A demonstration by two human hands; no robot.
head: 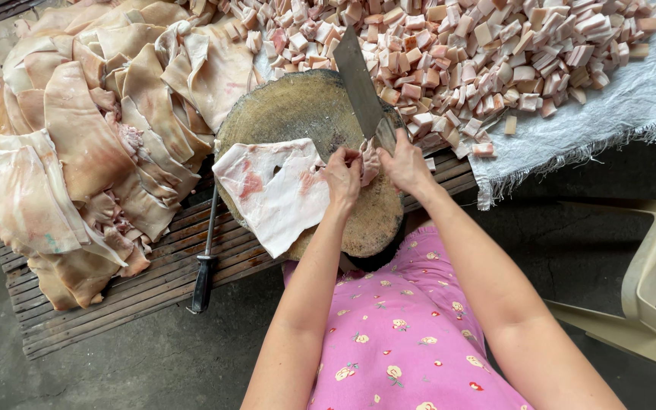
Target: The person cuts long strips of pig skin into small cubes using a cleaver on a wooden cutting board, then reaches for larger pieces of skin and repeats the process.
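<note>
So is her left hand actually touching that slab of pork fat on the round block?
Touching. The head view shows the left hand pressing its fingers onto the slab's right edge, with no gap.

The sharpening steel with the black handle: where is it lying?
In the head view, the sharpening steel lies on the slatted bench, left of the round chopping block, beside the pile of skin slabs.
</note>
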